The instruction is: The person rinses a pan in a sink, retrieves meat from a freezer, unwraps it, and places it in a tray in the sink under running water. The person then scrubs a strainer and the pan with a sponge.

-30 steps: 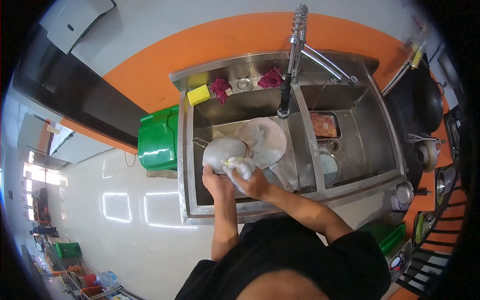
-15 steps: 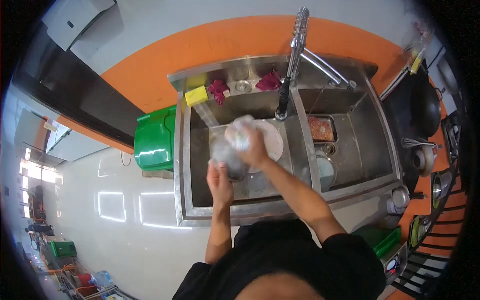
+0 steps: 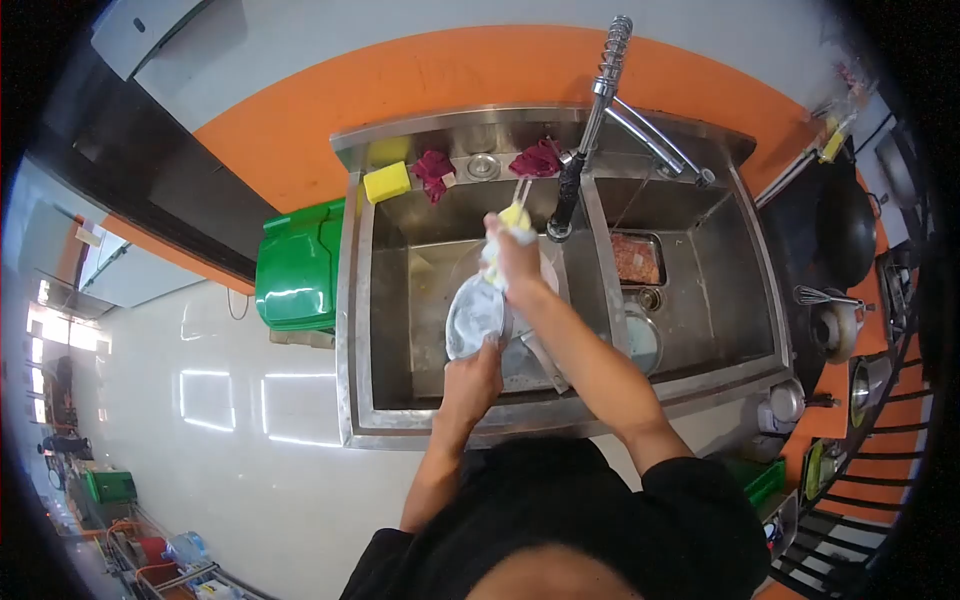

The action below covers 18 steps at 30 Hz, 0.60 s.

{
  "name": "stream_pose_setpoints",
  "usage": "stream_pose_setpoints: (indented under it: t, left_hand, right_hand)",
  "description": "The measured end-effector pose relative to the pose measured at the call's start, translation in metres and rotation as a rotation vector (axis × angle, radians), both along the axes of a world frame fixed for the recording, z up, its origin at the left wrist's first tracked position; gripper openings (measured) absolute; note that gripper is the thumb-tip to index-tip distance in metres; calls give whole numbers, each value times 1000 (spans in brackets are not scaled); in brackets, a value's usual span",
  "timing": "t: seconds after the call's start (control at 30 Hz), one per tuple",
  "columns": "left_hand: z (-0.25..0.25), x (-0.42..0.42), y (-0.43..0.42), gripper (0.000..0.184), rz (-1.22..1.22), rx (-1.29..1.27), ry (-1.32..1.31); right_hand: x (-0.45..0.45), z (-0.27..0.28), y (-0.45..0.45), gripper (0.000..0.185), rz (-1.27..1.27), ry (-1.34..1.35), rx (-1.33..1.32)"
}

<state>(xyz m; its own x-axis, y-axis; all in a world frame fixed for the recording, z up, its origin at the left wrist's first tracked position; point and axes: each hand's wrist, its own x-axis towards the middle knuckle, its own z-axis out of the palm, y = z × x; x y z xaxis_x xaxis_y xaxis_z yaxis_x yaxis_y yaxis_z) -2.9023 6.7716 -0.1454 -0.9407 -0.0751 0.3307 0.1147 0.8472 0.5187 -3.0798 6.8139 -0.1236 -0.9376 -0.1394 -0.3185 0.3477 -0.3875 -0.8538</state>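
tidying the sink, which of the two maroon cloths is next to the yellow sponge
The left maroon cloth, on the back ledge beside the yellow sponge; the other cloth lies near the tap.

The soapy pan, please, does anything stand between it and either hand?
Yes, the foamy yellow scrubber in the right hand, at the pan's far side; nothing visible comes between the pan and the left hand.
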Motion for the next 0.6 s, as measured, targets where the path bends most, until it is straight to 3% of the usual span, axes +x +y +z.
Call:
stream_pose_setpoints:
  t: [0.1,0.23,0.3,0.37,0.4,0.47,0.57,0.6]
  left_hand:
    - [4,3,0,19,9,-50,-27]
    - [0,-10,-4,15,4,-53,59]
    - [2,-7,-1,12,37,-92,20]
    - [-1,5,-4,13,30,-88,-91]
    - [-2,7,-7,17,51,-66,47]
    - [-7,0,-11,26,95,-18,338]
    - [-34,-16,-1,40,558,1499,399]
    - [-34,-13,-11,42,543,1762,300]
  right_hand:
    - [-58,3,27,22,-30,-86,-329]
    - [-6,-15,9,21,-51,-35,-184]
    - [-26,-9,21,20,-228,-148,-314]
    - [-70,-18,53,23,-57,-119,-473]
    - [-74,-4,55,27,-80,-82,-367]
    - [-58,7,55,27,-89,-107,-449]
    - [-34,-17,60,24,-86,-48,-616]
    - [-20,-21,57,26,-145,-101,-597]
